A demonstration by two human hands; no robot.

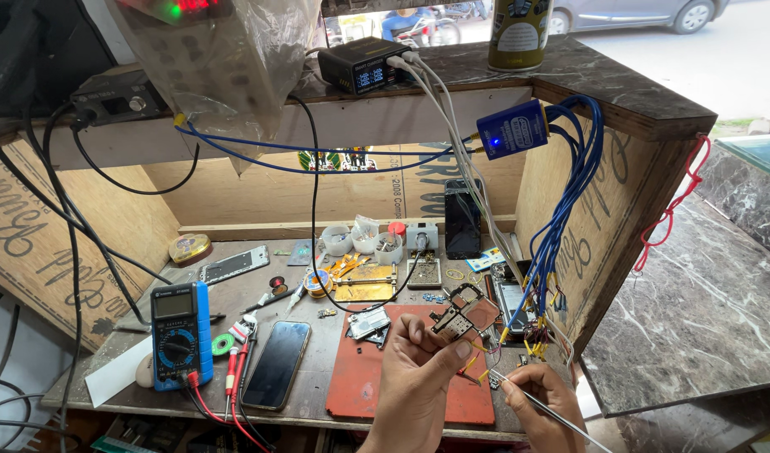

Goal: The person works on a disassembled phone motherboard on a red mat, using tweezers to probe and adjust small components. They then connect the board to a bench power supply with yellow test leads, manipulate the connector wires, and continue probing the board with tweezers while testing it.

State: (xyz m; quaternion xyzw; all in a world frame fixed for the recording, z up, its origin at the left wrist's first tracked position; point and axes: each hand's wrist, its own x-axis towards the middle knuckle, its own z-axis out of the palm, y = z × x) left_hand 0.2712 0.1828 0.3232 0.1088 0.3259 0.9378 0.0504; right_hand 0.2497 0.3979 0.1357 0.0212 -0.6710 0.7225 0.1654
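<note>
We grip the phone circuit board (458, 320) in our left hand (414, 382); right hand (543, 408) pinches tweezers (532, 406), not yet touching it; phone (276, 363) remains disassembled.

We find bright daylight entering from the street behind the bench (318, 403). Focus is sharp centrally; we note wide-angle bending at the edges and soft shadows.

A bare phone circuit board (462, 315) is held tilted above the red mat, beside thin metal tweezers (540, 411).
</note>
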